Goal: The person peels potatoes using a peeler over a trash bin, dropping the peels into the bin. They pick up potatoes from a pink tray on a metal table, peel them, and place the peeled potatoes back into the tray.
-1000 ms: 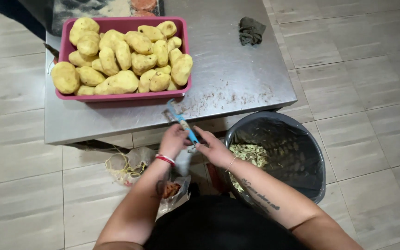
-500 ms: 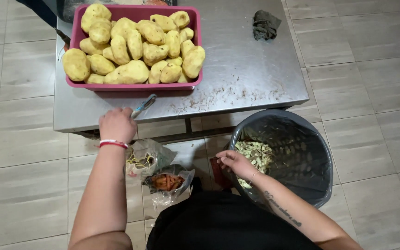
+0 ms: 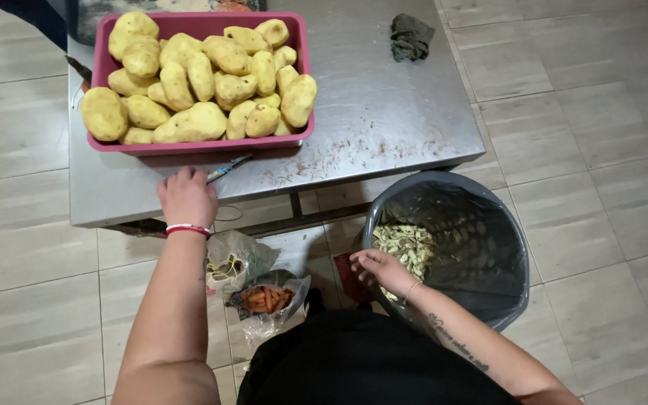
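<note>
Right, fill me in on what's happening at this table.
A person is working with peeled potatoes, piled in a pink tub on a steel table. The left hand rests on the table edge by a peeler. The right hand reaches into a lined bin holding peelings. Bags sit on the floor.

A food-preparation area, most likely a working kitchen, is shown. A steel table [image 3: 384, 112], scuffed and strewn with scraps, is set on a floor [image 3: 586, 142] of pale tiles. A pink tub [image 3: 196, 146] heaped with peeled potatoes [image 3: 189, 124] is placed on the table, and a peeler [image 3: 228, 168] is laid just beside it. A grey bin [image 3: 489, 225] lined with a bag and partly filled with peelings [image 3: 406, 247] is stood on the floor near the table. Bags of vegetables [image 3: 264, 300] are kept beneath it.
</note>
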